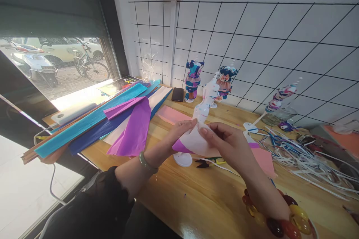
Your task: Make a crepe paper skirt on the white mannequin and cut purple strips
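Note:
A small white dress-form mannequin (206, 102) leans slightly in front of me, its round base (183, 159) on the table. White paper (195, 141) with a purple edge wraps around its lower part like a skirt. My left hand (179, 132) pinches the gathered paper at the waist from the left. From the right, my right hand (231, 142) grips the same paper between thumb and fingers. The mannequin's stand is partly hidden behind the paper. Dark-bladed cutters (203, 163) with yellow on the handles lie just below the paper.
Crepe paper strips (92, 119) and a purple sheet (133, 130) lie at left. A phone (177, 94) and two dressed mannequins (193, 82) stand near the grid wall. Another mannequin (280, 99) leans at right, beside tangled white strips (308, 164). Pink paper (263, 160) lies beyond my right wrist.

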The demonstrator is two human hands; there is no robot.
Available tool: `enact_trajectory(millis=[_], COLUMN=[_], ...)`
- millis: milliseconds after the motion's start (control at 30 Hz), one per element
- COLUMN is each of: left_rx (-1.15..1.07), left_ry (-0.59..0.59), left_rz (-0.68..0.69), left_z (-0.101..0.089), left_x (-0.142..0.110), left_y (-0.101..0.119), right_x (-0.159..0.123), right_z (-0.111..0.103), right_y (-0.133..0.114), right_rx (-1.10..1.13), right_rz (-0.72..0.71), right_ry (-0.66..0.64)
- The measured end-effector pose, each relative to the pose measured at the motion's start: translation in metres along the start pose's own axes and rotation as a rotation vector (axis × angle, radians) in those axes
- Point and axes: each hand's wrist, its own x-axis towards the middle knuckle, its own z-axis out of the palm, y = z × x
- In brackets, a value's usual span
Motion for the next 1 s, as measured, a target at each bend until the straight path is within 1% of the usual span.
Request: enact_trajectory(millis=[133, 367, 567, 733, 1000], left_rx=[0.039, 0.026, 0.038, 0.0, -0.053], left_ry=[-0.015, 0.008, 0.019, 0.025, 0.014], left_rz=[-0.02, -0.04, -0.037, -0.036, -0.074], left_z=[-0.0004, 0.0043, 0.0033, 0.0035, 0.0054], left_x=[-0.0013, -0.0039, -0.0024, -0.002, -0.0021], left_y=[0.0022, 0.0064, 0.0061, 0.0067, 0.0047], right_x=[-0.0021, -0.0043, -0.007, -0.0049, 0.0018], right_z=[-0.001, -0.0022, -0.0013, -0.0048, -0.0061], right_y=[-0.0003, -0.0022, -0.0026, -0.0025, 0.0028], right_rx=[-0.02, -0.071, -0.111, -0.098, -0.033], right_rz=[-0.039, -0.044, -0.085, -0.06, 0.019], right_ry=[0.038, 0.027, 0.022, 0.003, -0.028])
